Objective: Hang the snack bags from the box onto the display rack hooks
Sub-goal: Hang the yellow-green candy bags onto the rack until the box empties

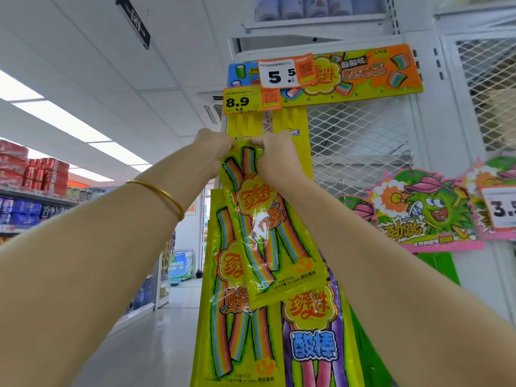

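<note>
We cannot see the hook: the left hand (213,146) and right hand (275,155) cover the top of the snack bag (268,233). The purple bag (315,344) runs off the bottom, and the price tag (502,210) at right is cut off.

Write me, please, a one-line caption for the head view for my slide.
Left hand and right hand grip the top of a snack bag at a yellow strip under the 8.9 tag.

Left of and above the left hand (213,146), a white panelled ceiling (83,65) carries long bright strip lights (61,124) and a dark hanging sign (134,22). Below them, store shelves (36,196) hold red and blue packs (44,174) over a pale glossy floor (139,350). Right of the right hand (275,153) stands a white mesh panel (360,129).
</note>
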{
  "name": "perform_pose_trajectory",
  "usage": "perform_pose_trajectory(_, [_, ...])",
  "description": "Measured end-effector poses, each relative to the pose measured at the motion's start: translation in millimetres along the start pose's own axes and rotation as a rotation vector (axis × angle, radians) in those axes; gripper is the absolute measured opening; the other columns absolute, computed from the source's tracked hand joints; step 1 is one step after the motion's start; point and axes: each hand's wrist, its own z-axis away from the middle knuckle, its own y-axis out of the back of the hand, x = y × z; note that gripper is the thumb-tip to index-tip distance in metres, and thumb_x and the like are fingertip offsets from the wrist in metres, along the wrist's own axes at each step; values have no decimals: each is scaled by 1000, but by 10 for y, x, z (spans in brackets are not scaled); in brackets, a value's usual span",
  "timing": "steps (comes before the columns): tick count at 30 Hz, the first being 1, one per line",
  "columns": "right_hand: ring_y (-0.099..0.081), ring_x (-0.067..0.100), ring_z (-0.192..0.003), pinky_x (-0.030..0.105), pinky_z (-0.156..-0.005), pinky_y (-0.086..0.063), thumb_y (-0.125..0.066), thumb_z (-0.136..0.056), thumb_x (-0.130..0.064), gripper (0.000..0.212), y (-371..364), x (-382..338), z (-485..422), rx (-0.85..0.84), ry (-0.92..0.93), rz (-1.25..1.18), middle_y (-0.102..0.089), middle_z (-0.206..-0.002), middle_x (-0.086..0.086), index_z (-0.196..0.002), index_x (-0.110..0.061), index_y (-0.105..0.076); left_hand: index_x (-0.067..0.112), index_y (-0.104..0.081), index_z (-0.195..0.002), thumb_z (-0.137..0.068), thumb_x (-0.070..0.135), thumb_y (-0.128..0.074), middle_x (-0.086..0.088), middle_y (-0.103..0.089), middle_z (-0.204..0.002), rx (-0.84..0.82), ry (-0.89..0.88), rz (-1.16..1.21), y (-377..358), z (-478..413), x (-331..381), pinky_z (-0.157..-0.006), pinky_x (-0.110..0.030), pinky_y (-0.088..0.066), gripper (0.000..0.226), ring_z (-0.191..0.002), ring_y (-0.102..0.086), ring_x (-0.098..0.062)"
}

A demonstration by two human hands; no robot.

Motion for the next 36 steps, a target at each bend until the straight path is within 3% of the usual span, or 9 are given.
perform_pose_trajectory(5, [-59,34,-90,33,-73,-47,-42,-89,5,43,-17,-56,40,-10,-37,86,-35,-130,17,-127,-11,-53,3,-55,-98,-89,2,-53,-18,-58,-101,-69,49,40,18,-15,14,-90,-49,-50,10,-82,-59,-28])
perform_pose_trajectory(10, [-57,36,-88,34,-67,-42,-47,-92,-5,28,17,-131,115,18,-17,170,-37,-121,15,-118,-9,-55,5,-51,-104,-95,2,-42,-14,-56,-93,-152,141,122,19,-17,38,-47,-34,-54,13,-62,-56,-21])
perform_pose_trajectory(15, [-53,32,-83,31,-67,-39,-46,-91,-4,27,64,-182,109,-28,-46,154,-38,-125,16,-116,-7,-56,9,-50,-105,-97,5,-38,-11,-57,-100,-192,237,168,26,6,46,-68,-38,-52,15,-79,-57,-24])
perform_pose_trajectory(20, [-42,30,-73,26,-46,-25,-43,-85,1,12,61,-193,122,-57,-53,130,-42,-94,15,-78,-9,-47,9,-54,-103,-94,4,-42,-13,-59,-104,-191,221,134,54,22,40,-88,-41,-49,16,-83,-57,-25])
perform_pose_trajectory(23, [-55,34,-89,26,-56,-35,-47,-86,-1,17,72,-146,151,-73,-42,140,-56,-102,16,-98,-5,-59,8,-60,-110,-90,-2,-45,-16,-62,-115,-187,167,130,100,25,-18,-96,-46,-45,27,-91,-59,-27])
perform_pose_trajectory(26, [-55,31,-109,34,-77,-47,-51,-87,-1,31,51,-60,234,-38,-27,106,-59,-119,12,-116,-6,-60,3,-60,-113,-87,-8,-50,-20,-63,-116,-190,47,103,135,65,-68,-93,-49,-49,30,-102,-62,-32])
perform_pose_trajectory(28, [-54,28,-113,37,-88,-47,-55,-88,-4,32,34,10,296,31,-22,30,-59,-122,9,-120,-9,-59,-1,-58,-112,-85,-10,-55,-20,-64,-102,-161,-56,70,159,125,-95,-83,-45,-54,28,-90,-64,-30])
perform_pose_trajectory(34, [-55,22,-88,34,-71,-45,-65,-86,-16,20,10,123,406,148,-58,-114,-51,-87,-1,-104,-12,-57,7,-57,-90,-87,10,-64,-6,-51,-74,-25,-208,-155,253,379,-279,-54,-21,-38,8,-64,-47,-16])
perform_pose_trajectory(36, [-55,23,-83,37,-69,-46,-66,-85,-15,21,-12,118,428,162,-65,-136,-51,-83,0,-100,-11,-52,1,-60,-95,-88,13,-63,-9,-51,-75,15,-215,-147,263,396,-366,-52,-23,-33,15,-70,-46,-19])
